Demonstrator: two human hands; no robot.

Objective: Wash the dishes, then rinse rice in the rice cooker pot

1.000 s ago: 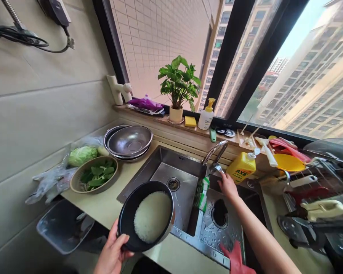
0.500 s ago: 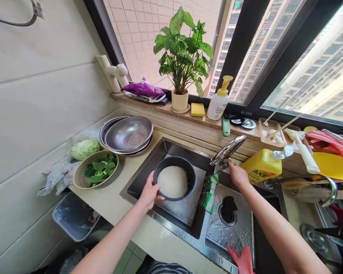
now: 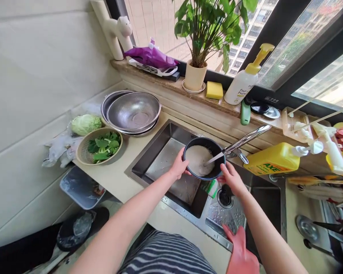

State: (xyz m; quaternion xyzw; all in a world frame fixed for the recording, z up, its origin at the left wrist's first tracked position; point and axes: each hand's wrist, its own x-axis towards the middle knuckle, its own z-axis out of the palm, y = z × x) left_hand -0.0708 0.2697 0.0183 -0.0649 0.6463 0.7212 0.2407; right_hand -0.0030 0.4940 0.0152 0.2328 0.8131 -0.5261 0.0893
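Observation:
A black pot [image 3: 205, 145] with white rice [image 3: 198, 160] in it hangs over the steel sink [image 3: 165, 152], under the spout of the chrome tap [image 3: 242, 139]. My left hand [image 3: 178, 166] grips the pot's left rim. My right hand [image 3: 230, 179] holds the pot's right side from below, fingers curled round it. I cannot make out any water running from the spout.
A stack of steel colanders [image 3: 134, 112], a basket of green leaves [image 3: 100, 145] and a cabbage [image 3: 85, 123] sit on the counter at left. The sill carries a potted plant [image 3: 194, 74], a yellow sponge [image 3: 214, 90] and a pump bottle [image 3: 241, 86]. A yellow detergent bottle [image 3: 274, 159] lies right of the tap.
My left hand carried the pot from the sink's front edge across the basin to under the tap. My right hand left the tap and took hold of the pot.

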